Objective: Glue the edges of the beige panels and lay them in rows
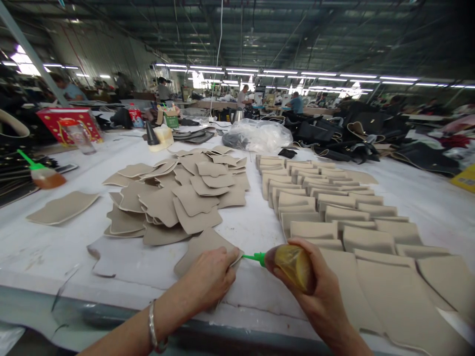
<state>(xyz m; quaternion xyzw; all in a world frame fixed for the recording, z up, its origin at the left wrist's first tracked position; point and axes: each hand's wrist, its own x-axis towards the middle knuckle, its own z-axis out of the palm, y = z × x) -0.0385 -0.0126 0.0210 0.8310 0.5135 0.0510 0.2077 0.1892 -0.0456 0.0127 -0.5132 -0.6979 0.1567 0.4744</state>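
My left hand (210, 277) is closed on a tan cut leather piece (202, 247) lying at the near edge of the white table (55, 247). My right hand (315, 291) is wrapped round a squeeze bottle of amber glue (295, 264). Its green nozzle (254, 257) points left and touches the edge of that piece by my left fingertips. A loose heap of the same tan pieces (181, 195) lies just beyond my left hand. Rows of overlapped tan pieces (334, 212) run from the middle of the table down to my right hand.
A second glue bottle with a green nozzle (44, 175) lies at the far left beside a small stack of pieces (63, 207). A clear plastic bag (260, 134), a red box (69, 123) and dark bags (352, 133) sit at the back. People work at distant tables.
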